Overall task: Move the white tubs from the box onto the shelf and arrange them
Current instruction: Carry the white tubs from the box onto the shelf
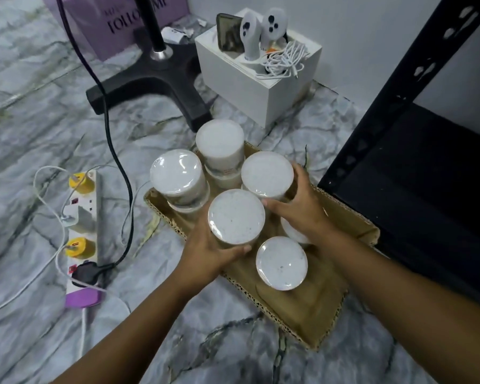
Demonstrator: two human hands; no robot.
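A shallow cardboard box (311, 309) was seen lying on the marble-patterned floor (39, 134), and it served as the reference for everything else. Inside it, white tubs were standing, several of them stacked in twos. At the middle of the box, a speckled-lidded tub (235, 216) was gripped by the left hand (205, 253), whose fingers were curled round its near side with the thumb laid beneath the lid's edge. Just beyond it, toward the box's far right, another tub (267, 172) was held by the right hand (302, 206), fingers wrapped round its right wall and thumb pressed to its near side. At the box's far left corner a film-wrapped stack (178, 176) was standing, and at the far end a taller stack (220, 142). Nearer the camera, a single tub (281, 262) was set in the box's middle, and one more tub (293, 231) was mostly hidden under the right wrist.

Right of the box, touching or just beside its edge, the black shelf (416, 173) was seen, with its lowest board bare. Left of the box, a power strip (82, 231) with plugs and cables was lying on the floor. Beyond the box, a black stand base (153, 81) and a white carton (261, 79) carrying a coiled cable were placed.
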